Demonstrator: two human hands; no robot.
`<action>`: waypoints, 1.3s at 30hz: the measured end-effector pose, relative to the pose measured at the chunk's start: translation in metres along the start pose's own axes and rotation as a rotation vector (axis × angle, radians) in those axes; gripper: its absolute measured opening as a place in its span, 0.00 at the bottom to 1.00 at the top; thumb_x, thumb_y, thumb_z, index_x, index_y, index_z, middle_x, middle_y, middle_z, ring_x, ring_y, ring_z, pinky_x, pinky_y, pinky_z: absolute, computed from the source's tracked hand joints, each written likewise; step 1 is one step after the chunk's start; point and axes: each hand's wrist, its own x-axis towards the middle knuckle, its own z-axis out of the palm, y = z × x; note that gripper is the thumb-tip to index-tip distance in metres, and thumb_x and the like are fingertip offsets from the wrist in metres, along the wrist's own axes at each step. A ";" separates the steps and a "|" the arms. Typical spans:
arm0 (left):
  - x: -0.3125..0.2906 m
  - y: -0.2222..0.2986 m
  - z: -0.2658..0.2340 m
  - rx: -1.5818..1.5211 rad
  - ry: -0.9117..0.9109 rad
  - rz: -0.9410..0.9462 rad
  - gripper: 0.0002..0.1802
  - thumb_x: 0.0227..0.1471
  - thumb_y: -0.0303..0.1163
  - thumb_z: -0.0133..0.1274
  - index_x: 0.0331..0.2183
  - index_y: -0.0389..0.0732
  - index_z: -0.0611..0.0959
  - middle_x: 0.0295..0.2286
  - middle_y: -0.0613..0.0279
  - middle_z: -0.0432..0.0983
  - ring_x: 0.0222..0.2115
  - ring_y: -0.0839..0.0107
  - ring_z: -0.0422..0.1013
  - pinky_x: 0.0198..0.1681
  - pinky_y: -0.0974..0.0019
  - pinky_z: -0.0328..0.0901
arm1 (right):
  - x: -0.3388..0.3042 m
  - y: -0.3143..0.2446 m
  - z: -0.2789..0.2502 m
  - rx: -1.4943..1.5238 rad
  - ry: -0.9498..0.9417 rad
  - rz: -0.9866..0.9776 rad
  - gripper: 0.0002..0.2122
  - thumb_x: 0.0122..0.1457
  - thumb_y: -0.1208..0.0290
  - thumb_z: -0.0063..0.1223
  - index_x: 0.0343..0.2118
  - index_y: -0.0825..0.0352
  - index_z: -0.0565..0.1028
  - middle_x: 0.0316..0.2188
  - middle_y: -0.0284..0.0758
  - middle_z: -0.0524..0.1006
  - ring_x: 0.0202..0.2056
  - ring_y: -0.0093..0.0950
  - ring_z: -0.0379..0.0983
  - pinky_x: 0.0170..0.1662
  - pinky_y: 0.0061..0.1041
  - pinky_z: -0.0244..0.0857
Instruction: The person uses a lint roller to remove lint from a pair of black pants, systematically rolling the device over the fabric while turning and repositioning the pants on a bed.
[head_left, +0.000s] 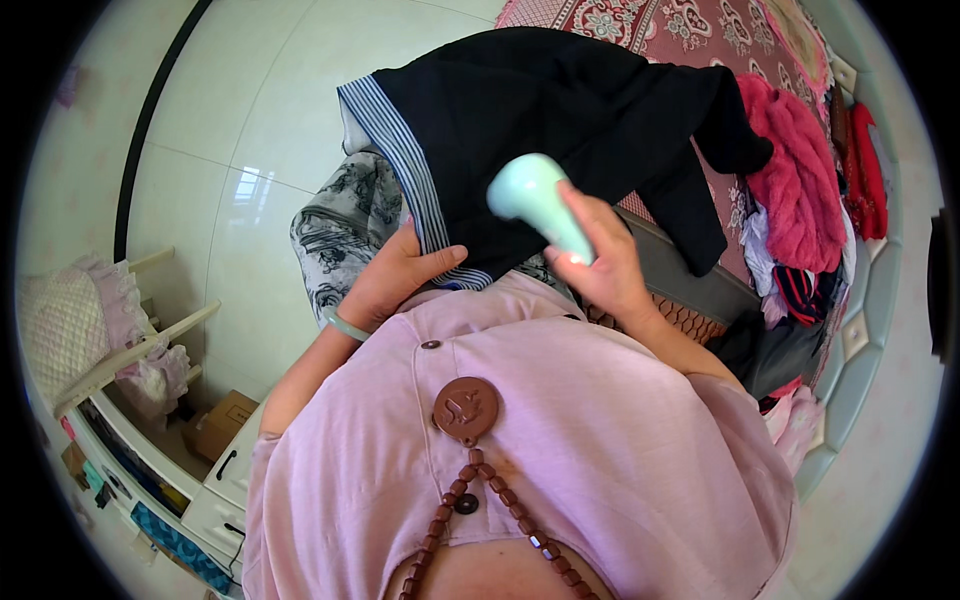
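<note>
A black long-sleeved top (520, 110) with a blue-and-white striped hem lies spread over my lap and the bed edge. My left hand (398, 268) grips its striped hem at the near side, thumb on top and the fingers partly hidden under the cloth. In my right hand (608, 258) is a mint-green fabric shaver (533, 195), held by its handle. Its rounded head points up and left, over the black cloth; whether it touches the fabric I cannot tell. Grey-white patterned cloth (345, 230) covers my leg beneath the top.
On the right, a bed with a red patterned cover (690, 40) carries a pink fleece garment (790, 180) and other piled clothes. To the left stand a white drawer cabinet (225, 470), a cardboard box (222, 422) and a chair with a quilted cover (70, 320). Pale floor tiles (270, 120) lie ahead.
</note>
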 end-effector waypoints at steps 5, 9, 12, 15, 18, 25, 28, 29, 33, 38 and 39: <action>0.000 -0.001 -0.006 0.078 -0.026 -0.049 0.27 0.62 0.30 0.58 0.59 0.32 0.72 0.51 0.63 0.77 0.51 0.75 0.70 0.57 0.67 0.65 | 0.001 -0.015 0.008 -0.003 -0.125 -0.042 0.37 0.48 0.77 0.67 0.66 0.55 0.69 0.52 0.45 0.73 0.47 0.45 0.75 0.51 0.35 0.71; -0.001 -0.005 -0.005 0.009 -0.006 -0.004 0.24 0.62 0.29 0.59 0.58 0.32 0.76 0.49 0.64 0.78 0.49 0.76 0.72 0.55 0.68 0.67 | 0.008 0.032 -0.008 -0.132 -0.004 -0.028 0.38 0.48 0.78 0.66 0.66 0.56 0.68 0.48 0.46 0.74 0.46 0.46 0.75 0.51 0.38 0.70; -0.001 0.000 -0.001 0.029 0.015 0.026 0.24 0.62 0.29 0.59 0.57 0.33 0.77 0.49 0.64 0.79 0.48 0.77 0.72 0.53 0.68 0.68 | 0.007 0.053 -0.020 -0.212 -0.011 0.088 0.37 0.48 0.79 0.65 0.65 0.58 0.69 0.46 0.45 0.75 0.45 0.45 0.75 0.51 0.36 0.70; -0.002 0.003 0.000 -0.070 0.006 0.007 0.24 0.62 0.29 0.59 0.57 0.33 0.77 0.49 0.64 0.79 0.48 0.77 0.72 0.54 0.68 0.68 | 0.002 0.033 -0.014 -0.075 0.037 0.064 0.36 0.48 0.81 0.64 0.64 0.60 0.70 0.46 0.45 0.76 0.47 0.42 0.76 0.52 0.34 0.69; -0.004 0.003 0.002 -0.158 0.003 -0.012 0.24 0.62 0.28 0.59 0.58 0.33 0.77 0.49 0.64 0.79 0.48 0.77 0.72 0.55 0.68 0.67 | 0.006 -0.004 0.009 0.077 0.010 0.000 0.37 0.47 0.81 0.66 0.64 0.59 0.70 0.48 0.44 0.76 0.47 0.41 0.76 0.52 0.33 0.70; -0.005 0.002 0.003 -0.168 0.008 0.037 0.26 0.61 0.27 0.59 0.59 0.32 0.75 0.51 0.62 0.78 0.49 0.76 0.72 0.56 0.68 0.66 | 0.015 0.008 0.011 -0.017 -0.047 -0.054 0.38 0.48 0.79 0.66 0.66 0.55 0.68 0.47 0.45 0.75 0.46 0.44 0.75 0.50 0.36 0.71; -0.006 0.007 0.001 -0.079 0.015 0.000 0.26 0.62 0.27 0.58 0.59 0.31 0.75 0.52 0.62 0.77 0.50 0.75 0.71 0.57 0.67 0.66 | 0.017 0.035 -0.008 -0.138 -0.001 0.028 0.38 0.49 0.80 0.65 0.66 0.56 0.68 0.46 0.45 0.76 0.46 0.44 0.76 0.50 0.36 0.70; -0.006 0.006 0.001 -0.082 0.014 -0.011 0.26 0.62 0.27 0.58 0.59 0.31 0.75 0.52 0.62 0.77 0.50 0.75 0.71 0.57 0.67 0.66 | 0.016 0.041 -0.013 -0.165 -0.020 0.102 0.38 0.49 0.80 0.65 0.66 0.57 0.67 0.46 0.44 0.76 0.46 0.44 0.76 0.51 0.36 0.70; -0.004 0.001 -0.001 -0.187 0.020 -0.016 0.26 0.62 0.27 0.58 0.59 0.31 0.74 0.52 0.61 0.77 0.51 0.73 0.72 0.57 0.67 0.66 | 0.005 0.025 -0.003 -0.113 0.031 0.087 0.38 0.47 0.81 0.65 0.65 0.59 0.69 0.47 0.44 0.77 0.47 0.43 0.76 0.52 0.34 0.69; -0.007 0.004 0.002 -0.298 0.029 -0.063 0.27 0.61 0.26 0.58 0.60 0.33 0.73 0.53 0.60 0.77 0.51 0.72 0.72 0.57 0.66 0.66 | 0.013 -0.021 0.022 0.054 -0.077 -0.026 0.37 0.47 0.79 0.67 0.65 0.56 0.70 0.47 0.44 0.75 0.46 0.44 0.75 0.51 0.34 0.70; -0.006 0.004 -0.003 -0.238 0.032 -0.109 0.27 0.61 0.25 0.58 0.60 0.33 0.73 0.53 0.60 0.77 0.52 0.72 0.72 0.58 0.66 0.66 | 0.014 -0.028 0.023 0.013 -0.141 -0.039 0.38 0.47 0.79 0.67 0.65 0.55 0.69 0.47 0.44 0.75 0.46 0.44 0.75 0.50 0.35 0.70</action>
